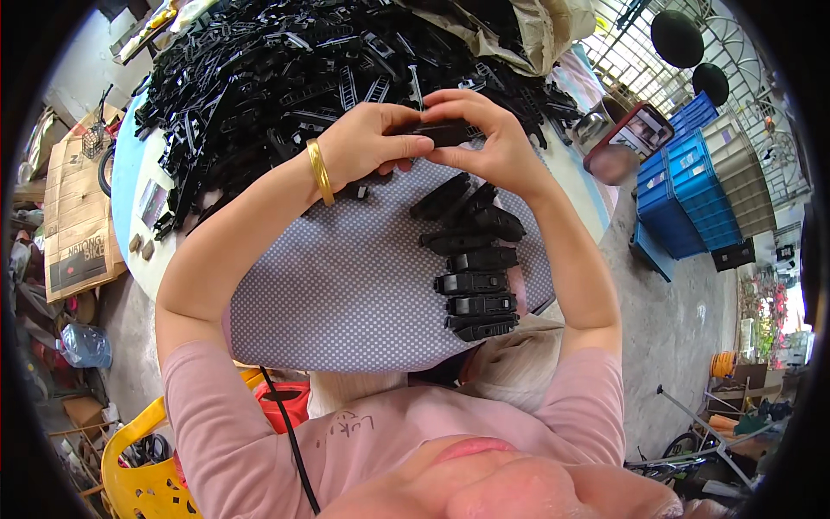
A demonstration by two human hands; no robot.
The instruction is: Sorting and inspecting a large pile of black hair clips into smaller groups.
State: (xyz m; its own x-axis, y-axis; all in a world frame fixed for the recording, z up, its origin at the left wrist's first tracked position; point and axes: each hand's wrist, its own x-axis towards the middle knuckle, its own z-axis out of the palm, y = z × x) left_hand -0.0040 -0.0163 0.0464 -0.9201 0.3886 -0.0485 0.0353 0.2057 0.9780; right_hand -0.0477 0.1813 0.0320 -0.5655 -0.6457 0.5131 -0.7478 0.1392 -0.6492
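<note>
Black Ruled, With Dots and Brights Around It

The heaped parts (251, 112) were black with pale glints, the lined-up pieces (480, 283) were black too, and so was the held piece (448, 134). The cloth (337, 285) was greyish mauve, patterned with small white dots. The desk (130, 195) showed white and light blue. The bracelet (319, 171) was gold, the shirt (216, 415) dusty pink with dark lettering, the chair (130, 441) yellow, the crates (700, 190) blue, the cardboard (73, 208) brown.

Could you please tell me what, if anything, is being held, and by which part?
A black piece, held at its left end by the left hand and apparently its right end by the right hand.
</note>
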